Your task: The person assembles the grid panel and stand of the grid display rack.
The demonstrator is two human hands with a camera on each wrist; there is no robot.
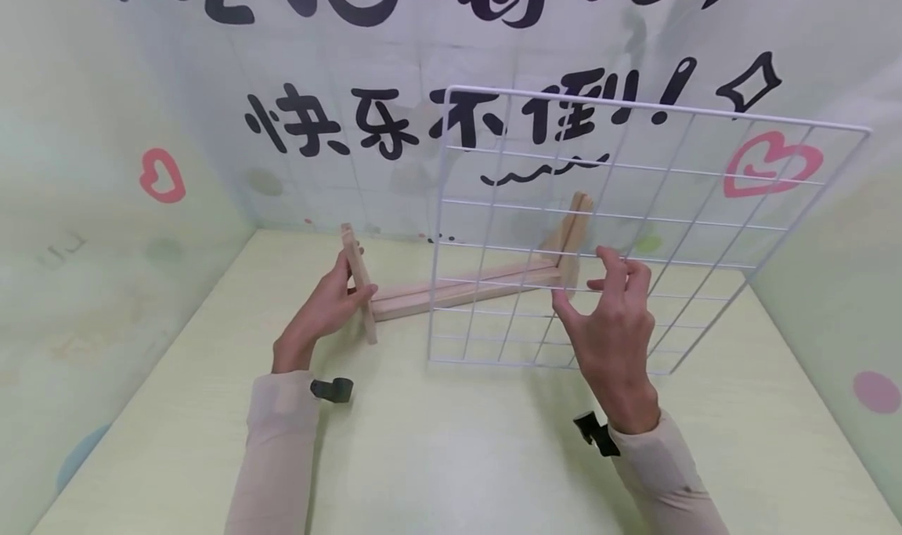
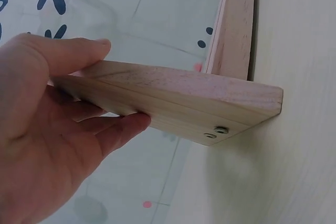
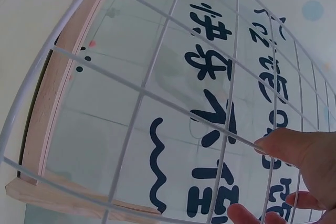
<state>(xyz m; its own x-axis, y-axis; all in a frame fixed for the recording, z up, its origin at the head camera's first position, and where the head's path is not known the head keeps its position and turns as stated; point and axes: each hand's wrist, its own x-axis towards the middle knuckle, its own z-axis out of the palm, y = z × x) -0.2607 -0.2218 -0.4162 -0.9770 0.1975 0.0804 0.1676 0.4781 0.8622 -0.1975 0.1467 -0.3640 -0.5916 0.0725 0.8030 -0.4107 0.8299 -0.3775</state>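
My left hand (image 1: 326, 304) grips the near-left end board (image 1: 361, 280) of a wooden stand, thumb on one side and fingers on the other. Two metal screw heads (image 2: 221, 130) show in that board's outer face in the left wrist view. A long crossbar (image 1: 402, 308) runs from it to another upright end piece (image 1: 579, 225) on the right. My right hand (image 1: 615, 331) holds a white wire grid panel (image 1: 634, 106) by its wires, thumb and fingers bent round them. The panel leans tilted in front of the stand's right part, which shows through the mesh.
The stand lies on a pale table (image 1: 423, 457). Behind it rises a light cloth backdrop (image 1: 395, 49) with black writing and pink hearts, and similar walls flank both sides. A dark wrist mount (image 1: 333, 390) sits on the left cuff, another (image 1: 597, 435) on the right.
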